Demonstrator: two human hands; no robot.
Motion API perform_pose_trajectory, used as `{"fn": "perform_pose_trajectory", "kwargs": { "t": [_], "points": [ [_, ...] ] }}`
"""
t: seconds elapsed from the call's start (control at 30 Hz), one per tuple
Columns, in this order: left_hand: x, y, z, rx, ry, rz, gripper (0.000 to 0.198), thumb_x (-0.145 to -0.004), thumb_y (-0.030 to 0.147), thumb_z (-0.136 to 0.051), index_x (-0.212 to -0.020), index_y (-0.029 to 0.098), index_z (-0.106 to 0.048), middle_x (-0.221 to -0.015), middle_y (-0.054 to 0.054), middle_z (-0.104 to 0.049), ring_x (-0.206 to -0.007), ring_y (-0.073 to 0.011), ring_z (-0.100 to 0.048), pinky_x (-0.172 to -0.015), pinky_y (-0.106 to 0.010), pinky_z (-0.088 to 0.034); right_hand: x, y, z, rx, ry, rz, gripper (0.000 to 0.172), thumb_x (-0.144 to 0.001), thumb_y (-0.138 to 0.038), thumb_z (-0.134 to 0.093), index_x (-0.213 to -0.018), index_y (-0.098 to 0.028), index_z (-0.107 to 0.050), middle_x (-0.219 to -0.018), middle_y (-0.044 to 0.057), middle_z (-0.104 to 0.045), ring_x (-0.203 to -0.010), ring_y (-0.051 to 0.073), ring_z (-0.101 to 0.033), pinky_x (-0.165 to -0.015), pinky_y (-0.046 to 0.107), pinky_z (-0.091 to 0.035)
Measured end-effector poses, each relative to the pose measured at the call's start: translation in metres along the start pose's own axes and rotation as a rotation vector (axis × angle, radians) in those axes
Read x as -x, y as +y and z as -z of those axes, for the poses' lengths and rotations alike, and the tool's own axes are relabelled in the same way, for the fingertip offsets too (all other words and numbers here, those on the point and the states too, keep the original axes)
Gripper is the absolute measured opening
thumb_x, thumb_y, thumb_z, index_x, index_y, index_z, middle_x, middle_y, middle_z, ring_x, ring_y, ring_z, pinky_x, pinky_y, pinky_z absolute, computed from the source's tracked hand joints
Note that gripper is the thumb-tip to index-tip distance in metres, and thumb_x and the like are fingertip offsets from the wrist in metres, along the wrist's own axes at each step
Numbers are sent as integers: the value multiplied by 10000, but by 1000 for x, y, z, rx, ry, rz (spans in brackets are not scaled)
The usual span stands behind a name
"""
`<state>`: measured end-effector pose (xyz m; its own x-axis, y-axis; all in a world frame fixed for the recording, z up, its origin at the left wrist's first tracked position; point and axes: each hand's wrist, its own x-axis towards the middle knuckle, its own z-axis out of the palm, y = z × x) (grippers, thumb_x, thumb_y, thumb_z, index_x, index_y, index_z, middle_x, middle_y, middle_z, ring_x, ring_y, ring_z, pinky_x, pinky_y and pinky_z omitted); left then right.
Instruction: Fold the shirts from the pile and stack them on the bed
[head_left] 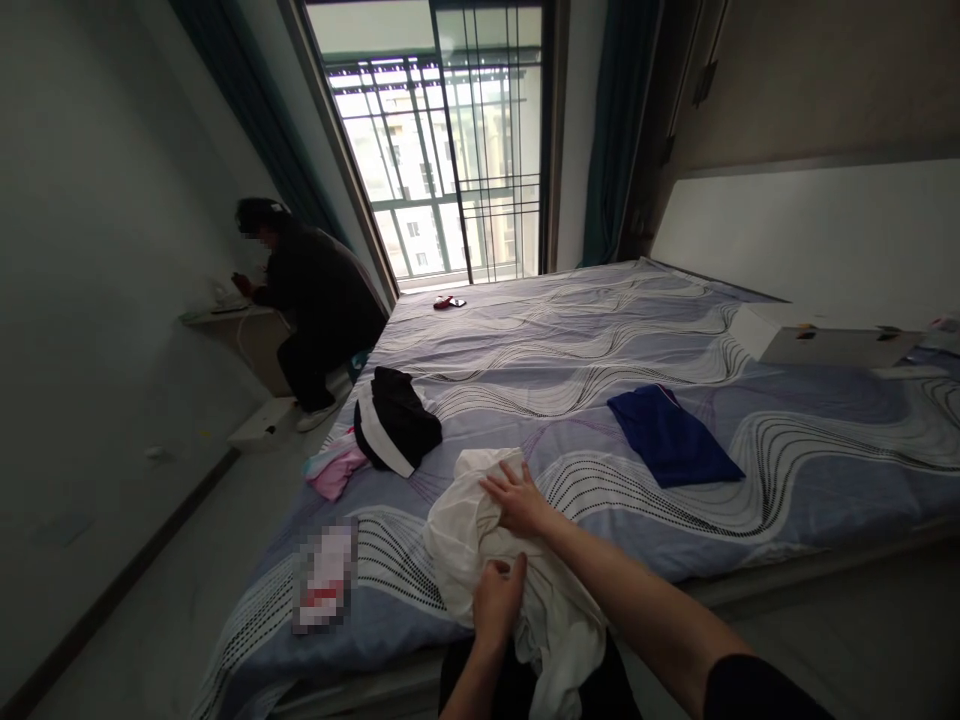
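A crumpled white garment (457, 515) lies over the near edge of the bed, and part of it hangs down across my lap. My right hand (516, 500) rests on its upper part with the fingers spread. Lower down, my left hand (499, 595) is closed on a fold of the same cloth. What kind of garment it is, I cannot make out. To the right lies a folded dark blue garment (671, 440). On the left sit a black and white garment (397, 425) and a pink cloth (339, 468) beside it.
The bed (570, 350) has a grey-blue wavy-patterned sheet. A blurred pale packet (326, 580) lies near its left corner. A white box (825, 335) stands at the right, and small red and dark items (448, 302) lie at the far edge. A person (322, 290) sits at a small table (232, 315).
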<state>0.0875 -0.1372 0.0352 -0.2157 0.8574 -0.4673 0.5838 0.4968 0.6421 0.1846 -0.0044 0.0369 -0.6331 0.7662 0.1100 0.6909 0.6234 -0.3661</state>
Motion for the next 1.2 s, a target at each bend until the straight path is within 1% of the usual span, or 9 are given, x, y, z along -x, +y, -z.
{"fn": "perform_pose_trajectory", "kwargs": {
  "t": [0.07,0.17,0.27,0.47,0.67,0.8,0.93,1.1,1.2],
  "points": [
    [6,5,-14,-77,92,18,693,-849,681,-424,-1159,91,-611,-1107,-214,-716,-1080,-326,-666,-912,-395,-470,-6,2,2,-10,-63,-1,408,-854,-187,-563,-1246,-260,-651,-1343,88,-632,-1389,296,-422,-1194,591,-41],
    [14,12,-30,-283,184,-34,748,-824,691,-457,-1226,68,-557,-1239,-256,-630,-1198,-366,-577,-968,-425,-424,-4,12,11,-68,56,-238,238,-840,-149,-558,-1005,-217,-716,-1038,76,-741,-1101,229,-634,-1145,408,-263],
    [15,8,-25,-461,251,-76,740,-804,682,-482,-1262,105,-541,-1281,-243,-575,-1224,-393,-515,-953,-479,-408,22,43,38,-68,189,-476,263,-832,-150,-522,-1014,-193,-707,-976,105,-750,-965,223,-668,-915,291,-419],
    [11,-3,11,-602,250,-160,771,-777,713,-507,-1281,134,-580,-1322,-243,-541,-1273,-428,-435,-1040,-626,-283,125,118,112,4,378,-886,342,-856,-175,-399,-993,-158,-712,-949,153,-743,-888,243,-675,-707,276,-385],
    [57,7,-64,-520,211,-520,860,-740,666,-626,-1382,99,-539,-1385,-253,-527,-1323,-421,-391,-1153,-630,-115,163,123,101,-183,332,-938,294,-760,-231,-566,-990,-169,-737,-963,135,-742,-895,267,-665,-735,290,-411],
    [57,-6,-95,-470,219,-529,593,-734,291,-658,-1301,130,-603,-1315,-196,-596,-1281,-395,-450,-1124,-584,-245,157,112,69,-325,286,-844,344,-651,-195,-665,-986,-194,-743,-961,73,-751,-891,232,-662,-784,269,-447],
    [28,-27,-43,-119,109,-547,339,-766,142,-446,-989,204,-694,-989,-97,-711,-1017,-274,-619,-972,-432,-451,170,116,63,-320,296,-835,191,-740,-217,-538,-786,-210,-723,-838,51,-737,-842,212,-644,-762,262,-439],
    [17,-67,92,589,217,-294,296,-773,464,-562,-928,218,-618,-766,1,-694,-721,-207,-641,-660,-307,-529,213,145,80,-401,548,-915,395,-712,-270,-466,-980,-154,-732,-884,82,-741,-841,234,-637,-722,272,-447],
    [31,-84,164,663,189,-96,448,-611,502,-742,-952,235,-629,-689,37,-684,-595,-191,-617,-540,-274,-497,232,159,86,-545,635,-938,465,-682,-317,-493,-1022,-117,-741,-856,83,-743,-819,245,-647,-684,273,-454]
  ]
}}
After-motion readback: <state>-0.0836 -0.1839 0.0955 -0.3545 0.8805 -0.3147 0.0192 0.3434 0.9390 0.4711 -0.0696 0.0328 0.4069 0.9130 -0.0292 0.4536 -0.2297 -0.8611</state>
